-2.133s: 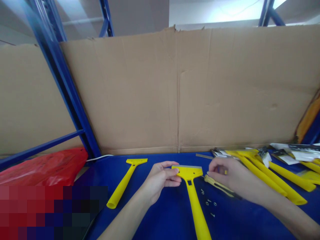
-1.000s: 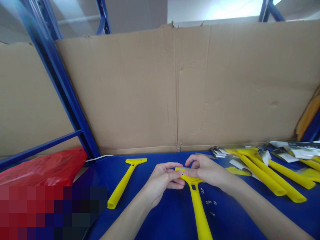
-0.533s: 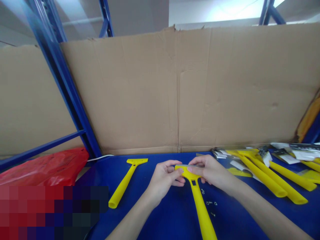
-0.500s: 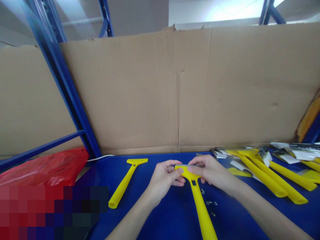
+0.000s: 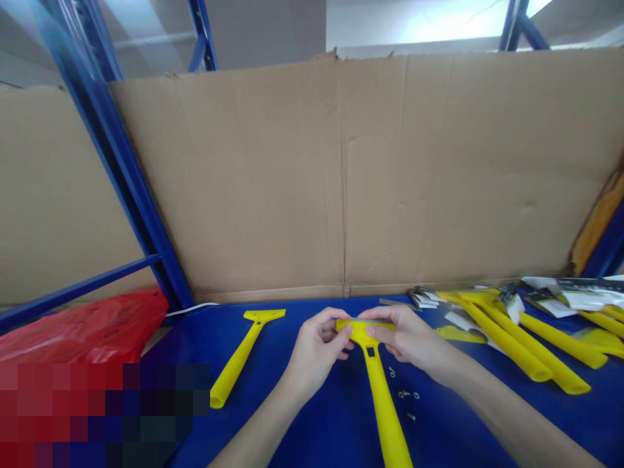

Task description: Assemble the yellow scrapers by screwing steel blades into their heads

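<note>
Both hands pinch the wide head of a yellow scraper (image 5: 383,396), whose handle points toward me. My left hand (image 5: 316,348) is closed on the head's left end, thumb on top. My right hand (image 5: 404,331) is closed on the right end, its thumb pressing the upper face. Between the hands a thin grey strip, like a blade (image 5: 363,319), shows along the far edge; the fingers cover most of it. Several small screws and nuts (image 5: 403,394) lie on the blue tabletop right of the handle.
Another yellow scraper (image 5: 241,357) lies to the left. On the right are several more yellow scrapers (image 5: 526,344) with black-and-white packets (image 5: 575,296). A red plastic bag (image 5: 97,325) sits at far left. A cardboard panel (image 5: 263,182) stands behind the blue table (image 5: 312,429).
The held scraper's handle has swung slightly left, and the grey strip shows less along the head's edge. Both hands keep their pinch. The whole view has shifted a little.
</note>
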`<control>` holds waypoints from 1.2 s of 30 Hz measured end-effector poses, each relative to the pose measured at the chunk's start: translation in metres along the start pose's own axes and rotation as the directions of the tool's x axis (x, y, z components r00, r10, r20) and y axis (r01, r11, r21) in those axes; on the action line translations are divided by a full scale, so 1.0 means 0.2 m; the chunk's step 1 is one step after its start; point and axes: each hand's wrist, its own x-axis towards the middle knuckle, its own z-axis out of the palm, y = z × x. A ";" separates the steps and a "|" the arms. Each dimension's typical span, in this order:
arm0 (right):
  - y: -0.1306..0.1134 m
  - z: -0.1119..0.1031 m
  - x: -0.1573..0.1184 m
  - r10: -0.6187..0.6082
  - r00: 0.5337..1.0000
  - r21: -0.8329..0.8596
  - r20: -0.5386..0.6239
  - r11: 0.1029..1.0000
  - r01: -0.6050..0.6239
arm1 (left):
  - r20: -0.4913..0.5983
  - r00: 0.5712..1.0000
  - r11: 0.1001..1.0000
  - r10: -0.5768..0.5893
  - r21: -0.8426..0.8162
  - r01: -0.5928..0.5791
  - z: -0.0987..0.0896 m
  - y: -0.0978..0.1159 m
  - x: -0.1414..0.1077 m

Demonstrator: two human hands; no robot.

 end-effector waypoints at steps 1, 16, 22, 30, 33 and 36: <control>0.00 0.00 0.00 0.004 1.000 0.007 -0.005 1.000 -0.004 | -0.006 1.000 0.999 0.019 0.029 -0.019 0.00 -0.01 0.00; 0.00 -0.12 -0.01 0.043 0.989 0.072 0.139 0.996 -0.054 | 0.373 0.829 0.672 0.417 0.488 -0.557 -0.08 0.02 -0.05; -0.03 -0.16 -0.03 0.055 0.975 0.066 0.214 0.995 -0.071 | 0.354 0.830 0.596 0.430 0.579 -0.556 -0.11 -0.01 -0.06; -0.03 -0.17 -0.03 0.088 0.995 -0.068 -0.050 0.994 -0.091 | 0.282 0.867 0.737 0.410 0.457 -0.497 -0.03 0.07 -0.08; -0.02 -0.17 -0.02 0.115 0.993 -0.016 -0.014 0.993 -0.115 | 0.185 0.900 0.745 0.395 0.508 -0.432 -0.01 0.05 -0.07; -0.01 -0.16 -0.01 0.158 0.980 0.062 0.122 0.984 -0.166 | 0.066 0.947 0.828 0.313 0.469 -0.307 0.01 0.03 -0.05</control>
